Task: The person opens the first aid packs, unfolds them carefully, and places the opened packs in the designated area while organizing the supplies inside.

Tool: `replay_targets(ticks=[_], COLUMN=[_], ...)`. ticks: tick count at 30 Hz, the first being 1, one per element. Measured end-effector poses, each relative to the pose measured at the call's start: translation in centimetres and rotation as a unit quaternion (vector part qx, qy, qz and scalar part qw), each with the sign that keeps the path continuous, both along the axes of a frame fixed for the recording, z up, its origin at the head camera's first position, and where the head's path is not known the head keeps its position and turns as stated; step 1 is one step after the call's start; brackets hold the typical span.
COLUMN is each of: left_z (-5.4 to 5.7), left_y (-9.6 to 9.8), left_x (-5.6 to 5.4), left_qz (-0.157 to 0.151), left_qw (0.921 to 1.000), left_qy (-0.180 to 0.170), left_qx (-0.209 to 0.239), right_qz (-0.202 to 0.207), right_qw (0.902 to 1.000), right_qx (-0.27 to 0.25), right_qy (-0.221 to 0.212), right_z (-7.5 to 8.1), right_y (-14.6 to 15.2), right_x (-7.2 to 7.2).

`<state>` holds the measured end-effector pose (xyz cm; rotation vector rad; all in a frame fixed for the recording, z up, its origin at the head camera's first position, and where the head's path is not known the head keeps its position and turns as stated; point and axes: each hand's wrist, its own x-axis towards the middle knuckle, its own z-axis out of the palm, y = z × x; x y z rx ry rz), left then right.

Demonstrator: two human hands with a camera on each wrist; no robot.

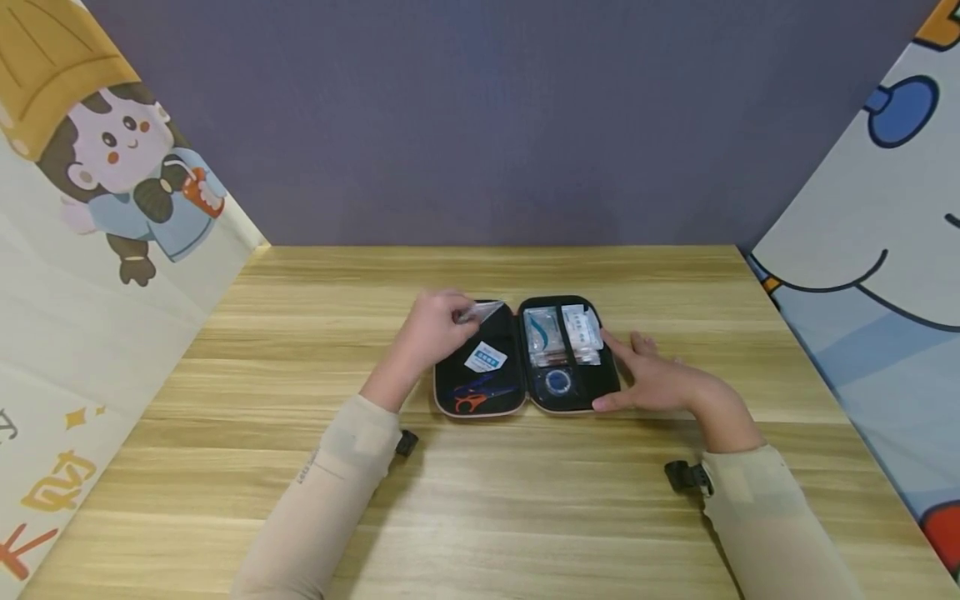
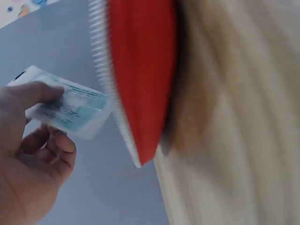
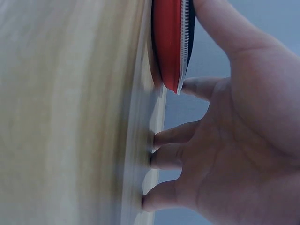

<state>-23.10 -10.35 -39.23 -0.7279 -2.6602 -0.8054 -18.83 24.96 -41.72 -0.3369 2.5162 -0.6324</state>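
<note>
An open zippered case (image 1: 600, 382), red outside and black inside, lies flat on the table. Over its left half, my left hand (image 1: 438, 325) pinches a small flat sachet (image 2: 77, 108) with teal print between thumb and fingers. Below that hand, a white card-like packet (image 1: 486, 357) and orange-handled scissors (image 1: 471, 403) rest in the case. My right hand (image 1: 663, 379) is spread at the case's right edge, thumb and forefinger at the rim, the other fingers on the table. Clear and white packets (image 1: 581, 329) sit under a strap in the right half, above a round blue-ringed item (image 1: 558, 382).
The wooden table (image 1: 300, 350) extends around the case on every side. A grey-blue panel (image 1: 495, 125) stands behind it, and cartoon-printed panels (image 1: 120, 208) flank the left and right sides.
</note>
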Motion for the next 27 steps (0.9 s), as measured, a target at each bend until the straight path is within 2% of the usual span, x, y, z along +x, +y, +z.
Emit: replay_targets(ticks=[2, 5, 8, 10, 13, 15, 17, 21, 27], left_z=[-0.4, -0.9, -1.2, -1.2, -1.1, -0.9, -0.7, -0.6, -0.7], left_y=[0.2, 0.7, 1.1, 1.3, 1.4, 1.4, 1.4, 1.4, 1.9], left_x=[0.3, 0.8, 1.2, 1.3, 1.5, 1.6, 1.7, 1.7, 1.9], left_qz=[-0.023, -0.047, -0.061, -0.072, -0.085, -0.088, -0.086, -0.068, -0.025], left_qw=[0.9962, 0.9773, 0.9532, 0.9412, 0.9303, 0.9282, 0.9257, 0.9219, 0.9190], left_qy=[0.021, 0.041, 0.025, -0.006, -0.073, -0.115, -0.139, -0.135, -0.117], left_qx=[-0.082, -0.203, -0.295, -0.330, -0.349, -0.343, -0.341, -0.357, -0.376], right_qz=[0.000, -0.001, -0.002, -0.002, -0.003, -0.004, -0.003, -0.002, -0.005], right_qw=[1.0000, 1.0000, 1.0000, 1.0000, 1.0000, 1.0000, 1.0000, 1.0000, 1.0000], right_qx=[0.001, 0.001, 0.001, -0.001, -0.001, -0.002, -0.002, -0.003, -0.002], right_qy=[0.000, 0.000, 0.001, 0.000, 0.000, 0.000, 0.002, 0.001, 0.001], right_z=[0.0, 0.0, 0.0, 0.0, 0.0, 0.0, 0.0, 0.0, -0.1], right_y=[0.0, 0.0, 0.0, 0.0, 0.0, 0.0, 0.0, 0.0, 0.0], right_x=[0.0, 0.0, 0.0, 0.1, 0.1, 0.1, 0.0, 0.0, 0.1])
